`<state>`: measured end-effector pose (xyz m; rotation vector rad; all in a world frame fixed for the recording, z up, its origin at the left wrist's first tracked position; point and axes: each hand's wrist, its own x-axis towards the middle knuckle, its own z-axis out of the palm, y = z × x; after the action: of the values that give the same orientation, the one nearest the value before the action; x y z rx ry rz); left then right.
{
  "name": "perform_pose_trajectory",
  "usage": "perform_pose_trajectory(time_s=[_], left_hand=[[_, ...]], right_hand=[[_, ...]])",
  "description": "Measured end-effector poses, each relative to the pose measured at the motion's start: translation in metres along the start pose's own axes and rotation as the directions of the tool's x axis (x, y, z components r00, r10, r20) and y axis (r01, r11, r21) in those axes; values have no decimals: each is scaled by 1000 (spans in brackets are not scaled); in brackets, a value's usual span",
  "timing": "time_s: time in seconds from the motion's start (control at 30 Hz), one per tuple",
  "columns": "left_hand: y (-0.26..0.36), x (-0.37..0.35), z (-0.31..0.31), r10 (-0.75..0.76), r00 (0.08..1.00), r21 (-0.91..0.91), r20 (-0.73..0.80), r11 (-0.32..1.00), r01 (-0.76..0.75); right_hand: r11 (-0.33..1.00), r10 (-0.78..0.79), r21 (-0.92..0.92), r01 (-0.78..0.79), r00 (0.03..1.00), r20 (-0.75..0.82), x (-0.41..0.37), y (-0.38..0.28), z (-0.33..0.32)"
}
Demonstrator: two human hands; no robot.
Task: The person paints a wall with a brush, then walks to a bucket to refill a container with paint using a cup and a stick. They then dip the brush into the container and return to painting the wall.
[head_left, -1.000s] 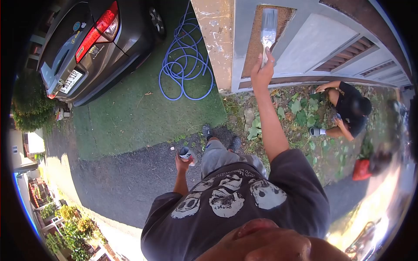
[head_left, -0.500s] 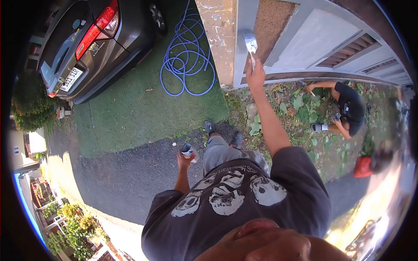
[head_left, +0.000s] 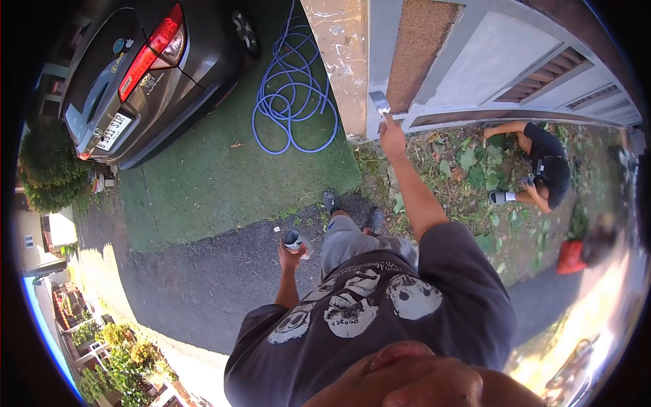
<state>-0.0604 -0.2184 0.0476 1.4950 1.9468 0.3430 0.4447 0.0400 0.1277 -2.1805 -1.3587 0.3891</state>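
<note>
My right hand [head_left: 392,133] is stretched out in front and grips a paintbrush [head_left: 380,104] whose bristles press on the grey-painted frame of a gate panel [head_left: 475,64], low down beside a bare brown panel [head_left: 420,47]. My left hand [head_left: 291,254] hangs at my side and holds a small paint container [head_left: 293,240] at waist height. I stand on dark asphalt with my feet near the grass edge.
A dark car [head_left: 135,68] is parked at the upper left on green turf. A blue hose [head_left: 291,88] lies coiled by the peeling gate post [head_left: 336,54]. Another person in black [head_left: 542,169] crouches among weeds at the right, near a red bag [head_left: 571,256].
My right hand has drawn the brush down the gate frame, from high on the brown panel to near its lower left corner. The left hand stayed put with the container.
</note>
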Motion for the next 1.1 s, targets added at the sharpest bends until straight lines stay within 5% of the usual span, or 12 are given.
perform_pose_trajectory(time_s=[0.07,0.13,0.3,0.37,0.4,0.53,0.6,0.73,0.8,0.97,1.03,1.1], left_hand=[[-16,-6,2,0,999,48,-46,999,2],[-29,-3,3,-30,999,52,-45,998,33],[-62,-9,12,12,1000,131,-22,991,-10],[-39,-12,-4,-43,999,48,2,998,43],[-42,-13,-5,-42,999,55,-9,998,42],[-35,-14,-15,-79,996,35,-49,996,81],[-38,-16,-19,-95,994,40,-44,994,97],[-38,-20,-19,-102,995,72,-19,992,103],[-34,-12,-21,-76,997,74,7,994,76],[-42,-7,-12,-63,996,128,-67,989,71],[-48,-5,-12,32,997,108,-74,994,-24],[-43,-4,-16,27,998,108,-59,994,-20]], right_hand=[[981,-102,144,131,976,-192,-8,-34,-32],[860,-225,247,446,767,-601,0,-54,-53],[935,-123,252,250,894,-431,16,-32,-28],[980,155,-161,-119,958,240,25,17,21],[978,92,-208,-30,952,291,26,44,45],[992,67,107,-64,997,-28,0,-17,-13],[911,-144,244,331,812,-565,-1,-24,-18],[943,-108,225,245,865,-489,1,-7,5],[978,135,-185,-96,969,208,20,25,36],[989,41,144,-17,986,-159,-5,-9,-2],[952,-134,186,244,875,-464,-11,-8,-2],[967,-134,146,211,902,-410,-1,3,8]])
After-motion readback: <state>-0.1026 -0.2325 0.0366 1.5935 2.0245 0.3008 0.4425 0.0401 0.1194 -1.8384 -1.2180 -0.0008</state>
